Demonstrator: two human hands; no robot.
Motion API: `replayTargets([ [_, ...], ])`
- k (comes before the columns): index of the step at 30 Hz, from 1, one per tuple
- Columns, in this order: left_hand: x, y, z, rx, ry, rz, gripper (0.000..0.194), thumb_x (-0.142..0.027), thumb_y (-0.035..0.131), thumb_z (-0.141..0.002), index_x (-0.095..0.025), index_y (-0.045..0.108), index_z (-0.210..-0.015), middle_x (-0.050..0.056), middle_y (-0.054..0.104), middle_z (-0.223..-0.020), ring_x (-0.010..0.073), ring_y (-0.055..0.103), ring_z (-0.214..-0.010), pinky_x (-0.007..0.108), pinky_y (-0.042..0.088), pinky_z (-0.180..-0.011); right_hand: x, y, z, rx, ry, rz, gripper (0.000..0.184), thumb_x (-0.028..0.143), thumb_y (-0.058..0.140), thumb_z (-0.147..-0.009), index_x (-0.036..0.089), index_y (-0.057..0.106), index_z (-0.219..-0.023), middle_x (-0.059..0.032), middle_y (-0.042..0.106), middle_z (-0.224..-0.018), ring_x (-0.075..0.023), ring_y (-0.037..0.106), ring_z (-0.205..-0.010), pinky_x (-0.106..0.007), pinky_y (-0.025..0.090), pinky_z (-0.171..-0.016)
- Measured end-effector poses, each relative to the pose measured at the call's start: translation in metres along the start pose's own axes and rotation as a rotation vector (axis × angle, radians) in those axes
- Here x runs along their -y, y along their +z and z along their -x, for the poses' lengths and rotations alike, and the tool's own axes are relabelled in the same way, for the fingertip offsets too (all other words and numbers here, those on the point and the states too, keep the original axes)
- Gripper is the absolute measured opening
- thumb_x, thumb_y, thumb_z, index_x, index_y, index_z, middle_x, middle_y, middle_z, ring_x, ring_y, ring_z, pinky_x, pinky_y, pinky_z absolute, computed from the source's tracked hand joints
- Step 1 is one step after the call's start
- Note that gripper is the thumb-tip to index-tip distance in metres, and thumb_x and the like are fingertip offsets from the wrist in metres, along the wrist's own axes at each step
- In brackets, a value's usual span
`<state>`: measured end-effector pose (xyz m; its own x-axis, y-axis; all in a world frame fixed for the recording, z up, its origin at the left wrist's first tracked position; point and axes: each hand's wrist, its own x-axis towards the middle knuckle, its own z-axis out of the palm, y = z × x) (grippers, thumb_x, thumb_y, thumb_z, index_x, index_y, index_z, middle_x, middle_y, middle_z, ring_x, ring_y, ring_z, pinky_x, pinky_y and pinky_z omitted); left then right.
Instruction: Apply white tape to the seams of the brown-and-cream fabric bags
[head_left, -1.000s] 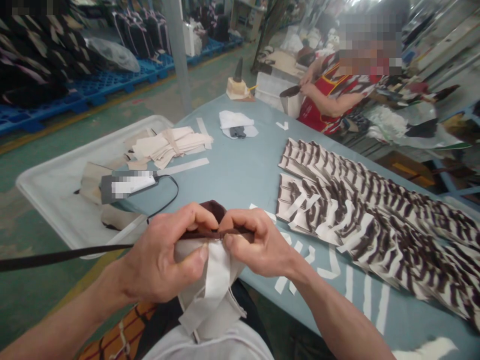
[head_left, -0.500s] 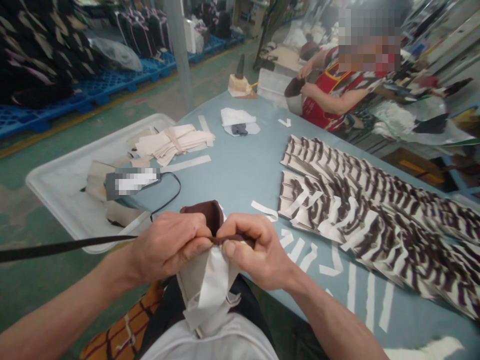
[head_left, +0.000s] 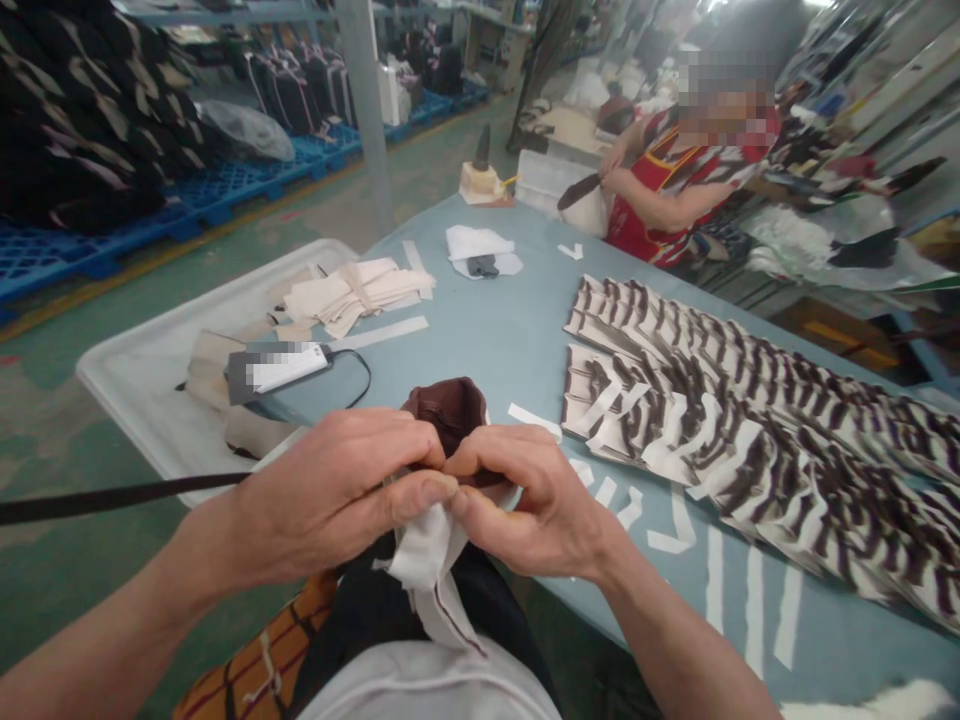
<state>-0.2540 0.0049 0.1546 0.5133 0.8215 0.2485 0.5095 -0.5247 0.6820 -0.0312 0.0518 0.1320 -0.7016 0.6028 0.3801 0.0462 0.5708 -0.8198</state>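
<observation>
Close in front of my body, both hands pinch the edge of a brown and cream fabric piece point(head_left: 454, 405). My left hand point(head_left: 330, 485) is closed on it, thumb against the fingertips. My right hand point(head_left: 536, 495) grips the same edge, its thumb almost touching the left one. The brown side opens in a curved fold beyond the fingers. Below the thumbs hangs a white strip point(head_left: 427, 550) over the cream part. A dark strap point(head_left: 127, 498) runs from the left picture edge to behind my left wrist. The pinched edge is mostly hidden by my fingers.
Rows of brown and cream pieces point(head_left: 720, 400) cover the blue-grey table's right side, with loose white strips point(head_left: 716, 580) nearby. On the left are a white tray point(head_left: 124, 375), a bundle of cream pieces point(head_left: 360, 295) and a corded device point(head_left: 289, 365). Opposite, a co-worker point(head_left: 667, 180) handles a similar piece.
The fabric piece has turned in my hands, showing more of its brown inner side. The white strip hangs differently. The co-worker's piece has tilted, and the view has shifted slightly.
</observation>
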Motion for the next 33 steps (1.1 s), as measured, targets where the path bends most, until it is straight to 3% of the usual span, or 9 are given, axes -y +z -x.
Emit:
replayTargets([
  [3, -0.004, 0.009, 0.0, -0.022, -0.004, -0.017, 0.036, -0.028, 0.054, -0.112, -0.022, 0.055, -0.077, -0.004, 0.057, -0.068, 0.0147, 0.052, -0.062, 0.028, 0.038, -0.061, 0.0, 0.001, 0.007, -0.013, -0.011, 0.054, 0.017, 0.017, 0.065, -0.093, 0.023, 0.061, -0.078, 0.0048, 0.06, -0.068, -0.0111, 0.05, -0.058, -0.026, 0.042, -0.063],
  [7, 0.004, 0.021, 0.007, -0.019, -0.062, 0.275, 0.037, -0.027, 0.055, -0.111, -0.021, 0.052, -0.075, -0.006, 0.048, -0.065, 0.0116, 0.045, -0.057, 0.025, 0.034, -0.055, 0.001, 0.003, 0.01, -0.058, -0.021, -0.034, 0.015, 0.017, 0.065, -0.093, 0.021, 0.061, -0.079, 0.0064, 0.057, -0.067, -0.0089, 0.047, -0.058, -0.023, 0.04, -0.06],
  [13, 0.018, 0.038, 0.013, -0.085, -0.165, 0.623, 0.058, -0.06, 0.06, -0.109, -0.02, 0.05, -0.068, -0.005, 0.042, -0.063, 0.0107, 0.037, -0.057, 0.026, 0.029, -0.053, 0.006, 0.01, 0.006, 0.028, 0.291, -0.463, 0.019, 0.026, 0.068, -0.089, 0.021, 0.057, -0.074, 0.0096, 0.04, -0.06, -0.0077, 0.03, -0.052, -0.021, 0.028, -0.048],
  [17, 0.014, 0.048, 0.022, -0.128, -0.251, 0.816, 0.06, -0.065, 0.068, -0.103, -0.019, 0.054, -0.068, -0.003, 0.046, -0.063, 0.0106, 0.038, -0.056, 0.025, 0.027, -0.05, 0.007, 0.014, 0.009, 0.049, 0.363, -0.558, 0.018, 0.025, 0.069, -0.087, 0.021, 0.057, -0.075, 0.0087, 0.041, -0.062, -0.0081, 0.031, -0.055, -0.021, 0.029, -0.05],
  [21, 0.012, 0.06, 0.027, -0.192, -0.326, 1.075, 0.059, -0.064, 0.076, -0.097, -0.019, 0.052, -0.068, -0.004, 0.044, -0.064, 0.0101, 0.036, -0.056, 0.023, 0.027, -0.049, 0.002, 0.011, 0.017, 0.102, 0.335, -0.601, 0.016, 0.032, 0.066, -0.096, 0.018, 0.065, -0.088, 0.0057, 0.051, -0.067, -0.0092, 0.037, -0.055, -0.022, 0.029, -0.049],
  [24, 0.015, 0.065, 0.028, -0.246, -0.371, 1.193, 0.057, -0.062, 0.081, -0.094, -0.02, 0.051, -0.069, -0.005, 0.043, -0.066, 0.0099, 0.035, -0.057, 0.022, 0.028, -0.049, 0.0, 0.008, 0.021, 0.074, 0.268, -0.429, 0.012, 0.019, 0.057, -0.094, 0.018, 0.068, -0.093, 0.0053, 0.054, -0.069, -0.0096, 0.041, -0.057, -0.022, 0.033, -0.053],
  [29, 0.02, 0.05, 0.031, -0.075, -0.346, 1.039, 0.049, -0.062, 0.076, -0.098, -0.018, 0.064, -0.081, -0.002, 0.051, -0.072, 0.0107, 0.042, -0.06, 0.022, 0.032, -0.051, 0.005, 0.001, 0.026, 0.053, 0.167, -0.273, 0.026, 0.007, 0.043, -0.087, 0.019, 0.066, -0.088, 0.004, 0.061, -0.076, -0.0103, 0.051, -0.065, -0.022, 0.041, -0.064],
  [33, 0.002, 0.029, 0.027, 0.005, -0.143, 0.661, 0.046, -0.055, 0.061, -0.111, -0.02, 0.066, -0.083, -0.002, 0.059, -0.073, 0.0118, 0.052, -0.064, 0.023, 0.04, -0.058, 0.014, -0.001, 0.032, 0.026, 0.108, -0.219, 0.02, 0.02, 0.053, -0.101, 0.02, 0.064, -0.083, 0.0035, 0.061, -0.074, -0.0112, 0.054, -0.066, -0.025, 0.041, -0.068],
])
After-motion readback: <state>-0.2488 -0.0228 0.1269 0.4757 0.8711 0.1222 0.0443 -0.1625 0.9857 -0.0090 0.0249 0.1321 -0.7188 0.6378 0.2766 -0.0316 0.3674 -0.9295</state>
